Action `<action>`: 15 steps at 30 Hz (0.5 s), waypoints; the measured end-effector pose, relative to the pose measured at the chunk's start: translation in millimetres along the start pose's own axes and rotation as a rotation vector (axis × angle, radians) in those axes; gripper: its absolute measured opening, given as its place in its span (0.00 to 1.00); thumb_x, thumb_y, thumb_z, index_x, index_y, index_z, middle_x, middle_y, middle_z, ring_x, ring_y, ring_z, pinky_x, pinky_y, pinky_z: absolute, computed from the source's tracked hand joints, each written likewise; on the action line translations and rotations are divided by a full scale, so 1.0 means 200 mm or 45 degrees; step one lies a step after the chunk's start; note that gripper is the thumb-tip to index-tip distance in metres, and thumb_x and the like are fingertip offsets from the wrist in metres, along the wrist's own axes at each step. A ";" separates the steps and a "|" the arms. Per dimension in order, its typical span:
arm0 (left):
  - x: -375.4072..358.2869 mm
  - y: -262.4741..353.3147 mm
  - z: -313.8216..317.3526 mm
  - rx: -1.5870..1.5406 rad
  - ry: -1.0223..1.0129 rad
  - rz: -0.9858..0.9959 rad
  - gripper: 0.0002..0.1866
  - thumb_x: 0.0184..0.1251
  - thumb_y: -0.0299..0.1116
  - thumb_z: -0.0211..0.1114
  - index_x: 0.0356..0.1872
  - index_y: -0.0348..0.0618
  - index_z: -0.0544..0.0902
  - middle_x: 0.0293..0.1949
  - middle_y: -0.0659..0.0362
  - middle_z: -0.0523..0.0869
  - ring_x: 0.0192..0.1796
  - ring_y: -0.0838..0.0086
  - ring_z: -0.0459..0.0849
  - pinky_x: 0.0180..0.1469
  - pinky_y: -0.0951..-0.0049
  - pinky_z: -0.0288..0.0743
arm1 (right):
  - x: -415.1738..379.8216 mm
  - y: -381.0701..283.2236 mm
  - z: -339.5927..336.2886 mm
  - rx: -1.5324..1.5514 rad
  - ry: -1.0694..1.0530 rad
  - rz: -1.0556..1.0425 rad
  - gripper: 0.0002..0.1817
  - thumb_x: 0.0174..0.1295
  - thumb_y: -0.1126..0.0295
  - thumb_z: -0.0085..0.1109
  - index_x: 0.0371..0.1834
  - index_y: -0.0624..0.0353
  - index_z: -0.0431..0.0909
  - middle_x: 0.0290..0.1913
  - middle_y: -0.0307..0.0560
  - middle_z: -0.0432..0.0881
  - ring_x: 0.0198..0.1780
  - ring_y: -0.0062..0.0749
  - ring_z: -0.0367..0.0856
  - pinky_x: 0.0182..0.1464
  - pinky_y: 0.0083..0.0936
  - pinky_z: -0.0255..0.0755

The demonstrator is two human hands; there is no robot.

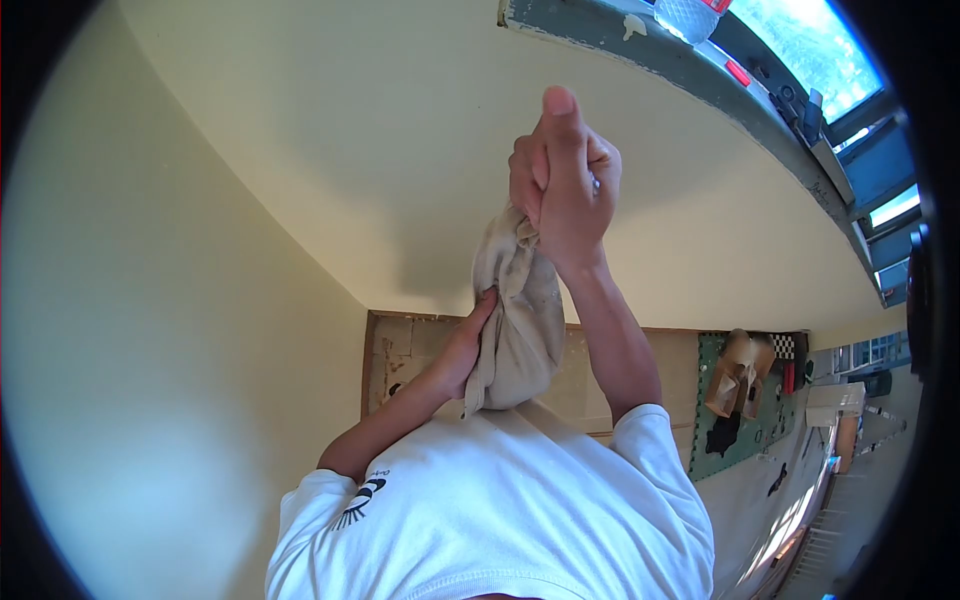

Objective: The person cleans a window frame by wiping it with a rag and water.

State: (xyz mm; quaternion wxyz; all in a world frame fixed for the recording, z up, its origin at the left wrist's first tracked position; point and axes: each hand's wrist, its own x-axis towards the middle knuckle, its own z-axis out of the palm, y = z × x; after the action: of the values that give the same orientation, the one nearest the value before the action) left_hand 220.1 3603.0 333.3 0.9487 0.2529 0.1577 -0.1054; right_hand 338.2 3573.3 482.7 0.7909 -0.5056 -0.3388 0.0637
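A beige cloth [525, 330], bunched and hanging in folds, is held in front of my chest. My right hand [570, 180] is closed in a fist around its gathered upper end, thumb pointing up. Lower down, my left hand [468, 350] grips the cloth from the side; its thumb lies on the folds and its other fingers are hidden behind. The bulk of the cloth hangs below the right fist, overlapping the white shirt at its lower edge.
Pale walls [400, 130] stand ahead and to the left. A worn grey window ledge [640, 50] holds a clear plastic bottle [690, 18] and a red item [737, 72]. At lower right, a cardboard box [738, 375] sits on a green mat [710, 440].
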 end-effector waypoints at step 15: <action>0.27 -0.22 0.25 0.371 -0.172 -0.119 0.26 0.75 0.45 0.41 0.65 0.37 0.62 0.58 0.55 0.75 0.55 0.71 0.77 0.59 0.72 0.72 | -0.12 -0.24 -0.56 -0.054 0.341 -0.023 0.08 0.70 0.71 0.45 0.49 0.57 0.69 0.32 0.38 0.74 0.30 0.25 0.77 0.35 0.22 0.75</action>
State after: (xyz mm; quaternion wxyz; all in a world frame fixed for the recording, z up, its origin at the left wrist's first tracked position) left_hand 271.0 3533.4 336.4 0.9044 0.3727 0.0883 -0.1881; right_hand 375.3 3455.9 483.1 0.8187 -0.5230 -0.2362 -0.0186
